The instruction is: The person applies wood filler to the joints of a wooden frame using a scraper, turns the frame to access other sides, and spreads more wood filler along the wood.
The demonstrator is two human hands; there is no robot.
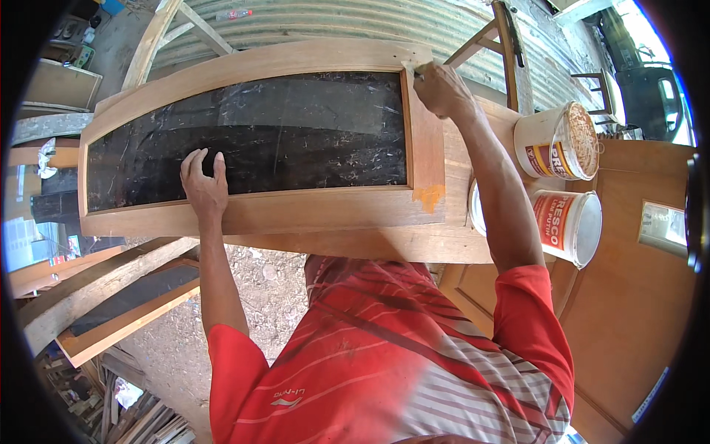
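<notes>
A wooden frame (325, 211) with one curved side lies flat in front of me, holding a dark, scuffed panel (296, 152). My left hand (204, 186) rests over its near rail, fingers spread on the panel and holding nothing. At the far right corner, my right hand (444, 90) is closed, its fingertips against the wood by the panel's edge. Whatever it grips is too small and covered to name. An orange smear (429, 197) marks the frame's near right corner.
Under the frame is a wooden work surface (466, 240). Two white buckets (538, 140) (556, 222) are at its right, one crusted on top. Wooden doors (629, 281) lie beyond. Another dark-panelled frame (140, 314) sits lower left, near scrap wood (151, 425). Corrugated sheeting (325, 26) spans the back.
</notes>
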